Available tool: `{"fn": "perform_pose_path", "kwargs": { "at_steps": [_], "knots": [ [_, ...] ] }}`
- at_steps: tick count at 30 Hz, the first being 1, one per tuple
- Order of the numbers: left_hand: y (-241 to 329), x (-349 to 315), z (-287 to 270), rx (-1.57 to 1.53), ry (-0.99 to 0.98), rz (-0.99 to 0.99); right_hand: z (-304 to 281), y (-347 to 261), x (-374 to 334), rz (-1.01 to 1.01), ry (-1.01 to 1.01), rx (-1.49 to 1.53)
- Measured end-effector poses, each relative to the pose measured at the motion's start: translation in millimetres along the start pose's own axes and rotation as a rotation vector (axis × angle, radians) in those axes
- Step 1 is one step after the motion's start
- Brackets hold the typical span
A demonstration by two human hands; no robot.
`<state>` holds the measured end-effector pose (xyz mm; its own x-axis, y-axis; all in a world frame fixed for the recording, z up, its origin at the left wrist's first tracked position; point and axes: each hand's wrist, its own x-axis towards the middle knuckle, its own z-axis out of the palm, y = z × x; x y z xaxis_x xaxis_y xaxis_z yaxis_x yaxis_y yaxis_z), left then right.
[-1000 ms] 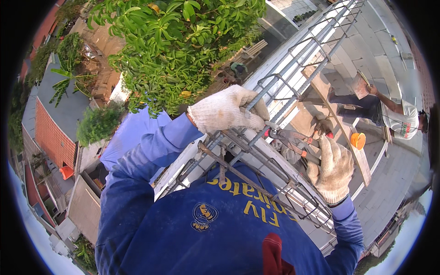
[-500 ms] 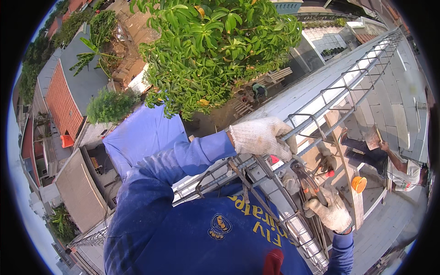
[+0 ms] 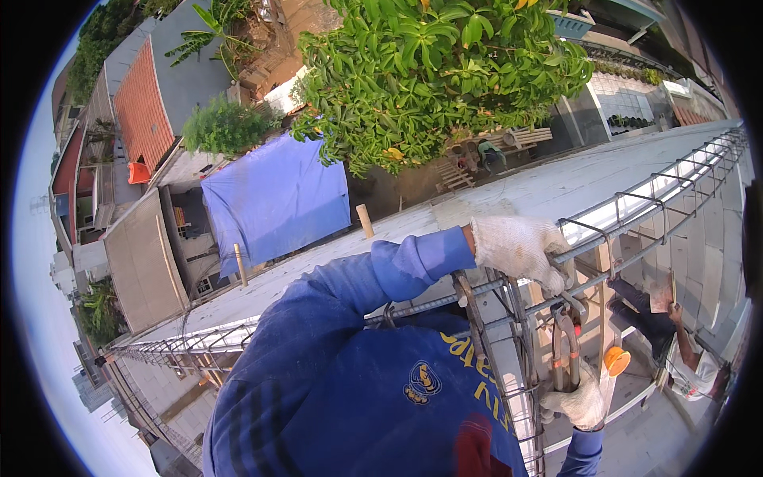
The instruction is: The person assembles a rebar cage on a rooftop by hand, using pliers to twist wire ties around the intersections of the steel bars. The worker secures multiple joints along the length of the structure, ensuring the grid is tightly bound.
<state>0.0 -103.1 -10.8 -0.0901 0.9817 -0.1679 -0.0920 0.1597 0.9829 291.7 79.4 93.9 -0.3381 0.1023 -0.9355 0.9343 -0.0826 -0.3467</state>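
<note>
A long steel rebar cage [image 3: 660, 204] with bent stirrups runs along the top of a pale wall. My left hand [image 3: 517, 248], in a white knit glove, is curled over the cage's upper bar. Below it, my right hand [image 3: 580, 401], gloved alike, grips a pair of pincers [image 3: 573, 350] by their orange-red handles. The pincers' jaws point up at the lower bar, close under my left fingertips. Whatever lies between the jaws is too small to make out. Another rebar cage [image 3: 520, 350] meets this one near my chest.
Beyond the wall there is a long drop to a leafy tree [image 3: 437, 79], a blue tarp [image 3: 278, 199] and roofs. To the right, a co-worker [image 3: 687, 358] holds a board-like piece. A wooden post [image 3: 607, 318] with an orange round object [image 3: 616, 361] stands by my right hand.
The view has swung, so the surroundings sit further right. My right hand has turned the pincers more upright, jaws by the bar. My left hand stays on the rebar.
</note>
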Motion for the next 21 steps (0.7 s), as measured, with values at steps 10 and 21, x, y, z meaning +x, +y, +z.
{"fn": "perform_pose_path", "kwargs": {
  "at_steps": [10,21],
  "knots": [
    [4.4,2.6,-1.5,0.09,-0.006,-0.06,44.4,67.4,30.8,-0.725,1.036,-0.782],
    [6.4,2.2,-1.5,-0.023,-0.044,-0.074,-41.2,79.5,68.0,-0.043,-0.561,0.382]
  ]
}}
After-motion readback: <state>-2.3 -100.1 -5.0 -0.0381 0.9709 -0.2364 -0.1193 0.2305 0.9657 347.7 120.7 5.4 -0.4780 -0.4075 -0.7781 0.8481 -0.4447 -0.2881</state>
